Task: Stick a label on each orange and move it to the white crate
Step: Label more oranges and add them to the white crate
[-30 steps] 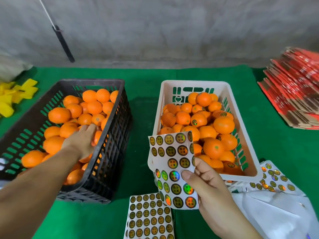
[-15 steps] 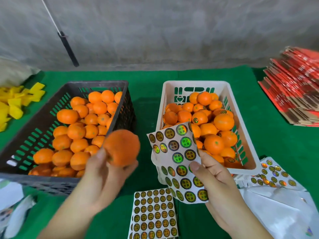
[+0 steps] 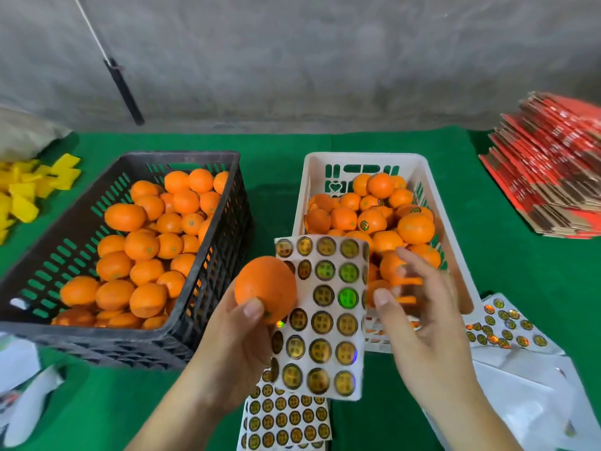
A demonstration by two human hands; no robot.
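Nearest the viewer, a flat sheet of round labels (image 3: pixel 286 421) lies on the green table cover (image 3: pixel 406 141), with white paper sheets (image 3: pixel 527 402) to its right and more white paper (image 3: pixel 22 395) at the near left. Just above it, the left hand (image 3: pixel 234 346) holds one orange (image 3: pixel 265 286), its fingers curled under the fruit and the thumb pressed on the near side; the orange is raised over the gap between the two crates and overlaps the left edge of a second label sheet (image 3: pixel 322 317). That sheet stands upright between the hands, and which hand supports it cannot be told. The right hand (image 3: pixel 422 323) is blurred, fingers spread apart and mostly straight, the thumb close to the sheet's right edge; whether it touches the sheet cannot be told. A further strip of labels (image 3: pixel 504 323) lies at the right, near the white crate. Beyond the hands, the black crate (image 3: pixel 58 242) on the left holds a heap of oranges, and the white crate (image 3: pixel 309 177) on the right holds oranges, several bearing labels. Farther off, yellow pieces (image 3: pixel 29 190) lie at the left edge and a stack of red cartons (image 3: pixel 553 164) at the right. A dark handle (image 3: pixel 125 92) leans on the grey wall (image 3: pixel 325 60).
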